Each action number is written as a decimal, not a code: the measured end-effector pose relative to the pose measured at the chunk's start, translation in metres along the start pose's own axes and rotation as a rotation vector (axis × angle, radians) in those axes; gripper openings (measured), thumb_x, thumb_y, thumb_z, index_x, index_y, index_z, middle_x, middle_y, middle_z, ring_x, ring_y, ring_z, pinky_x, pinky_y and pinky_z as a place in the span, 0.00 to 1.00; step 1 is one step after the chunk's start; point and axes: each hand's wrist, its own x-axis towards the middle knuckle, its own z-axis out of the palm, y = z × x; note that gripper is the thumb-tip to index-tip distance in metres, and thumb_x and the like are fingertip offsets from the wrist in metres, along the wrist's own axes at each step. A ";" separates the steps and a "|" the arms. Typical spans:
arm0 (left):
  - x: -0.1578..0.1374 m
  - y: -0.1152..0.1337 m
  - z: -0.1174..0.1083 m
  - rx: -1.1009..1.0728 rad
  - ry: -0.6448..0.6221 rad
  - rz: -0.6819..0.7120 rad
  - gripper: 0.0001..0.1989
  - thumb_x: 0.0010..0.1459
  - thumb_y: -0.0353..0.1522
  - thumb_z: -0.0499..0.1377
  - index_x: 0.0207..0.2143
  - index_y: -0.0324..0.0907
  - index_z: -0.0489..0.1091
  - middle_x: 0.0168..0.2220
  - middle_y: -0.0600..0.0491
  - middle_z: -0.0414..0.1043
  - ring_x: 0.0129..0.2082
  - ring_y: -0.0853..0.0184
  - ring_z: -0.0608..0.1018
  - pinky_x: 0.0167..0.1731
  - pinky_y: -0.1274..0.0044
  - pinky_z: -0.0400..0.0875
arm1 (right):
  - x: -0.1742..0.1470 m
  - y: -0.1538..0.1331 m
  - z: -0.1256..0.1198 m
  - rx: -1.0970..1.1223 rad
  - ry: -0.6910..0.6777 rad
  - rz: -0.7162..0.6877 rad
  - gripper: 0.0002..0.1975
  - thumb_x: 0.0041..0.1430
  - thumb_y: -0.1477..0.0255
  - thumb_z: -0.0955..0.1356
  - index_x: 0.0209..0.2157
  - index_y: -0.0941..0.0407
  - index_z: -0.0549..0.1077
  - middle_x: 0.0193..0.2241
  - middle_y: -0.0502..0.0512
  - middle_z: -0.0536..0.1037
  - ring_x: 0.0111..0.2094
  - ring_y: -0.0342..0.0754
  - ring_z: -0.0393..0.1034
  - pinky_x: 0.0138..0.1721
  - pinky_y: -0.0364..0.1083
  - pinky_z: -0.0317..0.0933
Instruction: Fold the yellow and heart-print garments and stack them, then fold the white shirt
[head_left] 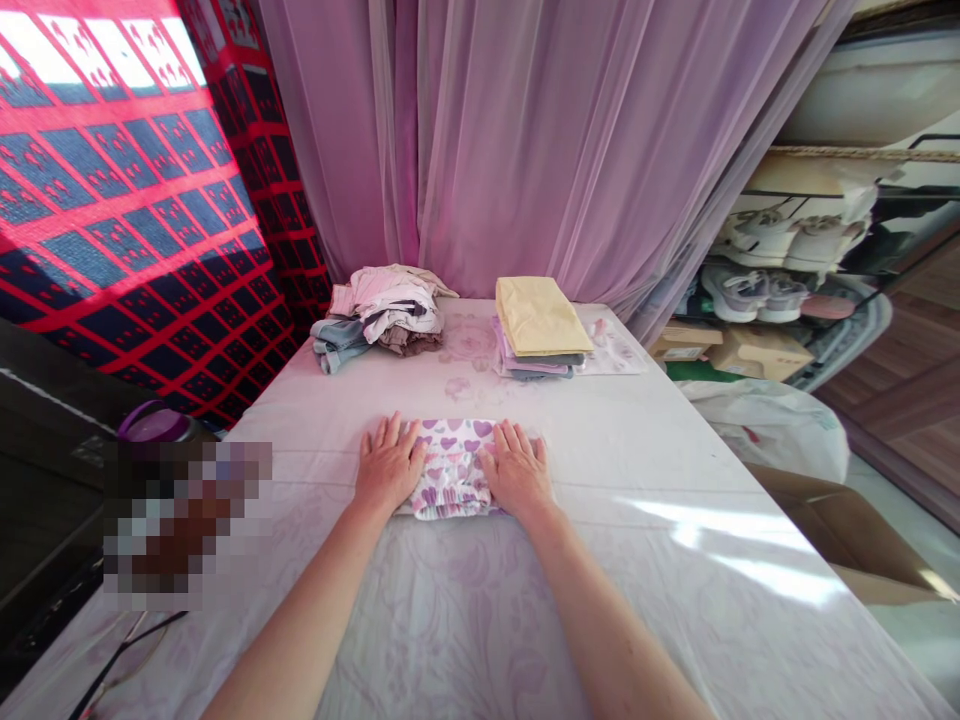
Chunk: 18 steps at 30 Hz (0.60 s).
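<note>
A folded white garment (451,465) printed with purple hearts lies flat on the cloth-covered table (465,620). Its gathered, elastic-looking edge faces me. My left hand (390,462) rests palm down on the garment's left side, with the fingers spread. On the right side lies my right hand (519,465), also flat with fingers apart. Both hands press on the cloth without gripping it, and they cover its two side edges.
A loose heap of clothes (394,310) sits at the table's far left. At the far right stands a neat stack of folded clothes (541,318), yellow on top. Purple curtains (510,150) hang behind. Shoes (757,290) on a rack and an open cardboard box (847,530) are to the right.
</note>
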 end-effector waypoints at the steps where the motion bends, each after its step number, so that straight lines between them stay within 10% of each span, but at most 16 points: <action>1: 0.000 -0.001 0.001 0.000 0.008 0.000 0.26 0.66 0.43 0.44 0.62 0.49 0.62 0.69 0.45 0.52 0.68 0.49 0.56 0.63 0.50 0.48 | 0.000 0.001 0.000 0.005 0.009 -0.001 0.30 0.69 0.61 0.53 0.67 0.60 0.55 0.69 0.60 0.51 0.69 0.56 0.42 0.66 0.63 0.36; 18: 0.002 -0.006 -0.007 -0.134 0.127 -0.142 0.17 0.59 0.40 0.57 0.46 0.40 0.72 0.61 0.41 0.65 0.64 0.52 0.62 0.62 0.57 0.52 | 0.001 0.008 0.003 0.197 0.240 0.020 0.22 0.68 0.65 0.59 0.60 0.55 0.66 0.63 0.63 0.64 0.63 0.54 0.58 0.64 0.58 0.44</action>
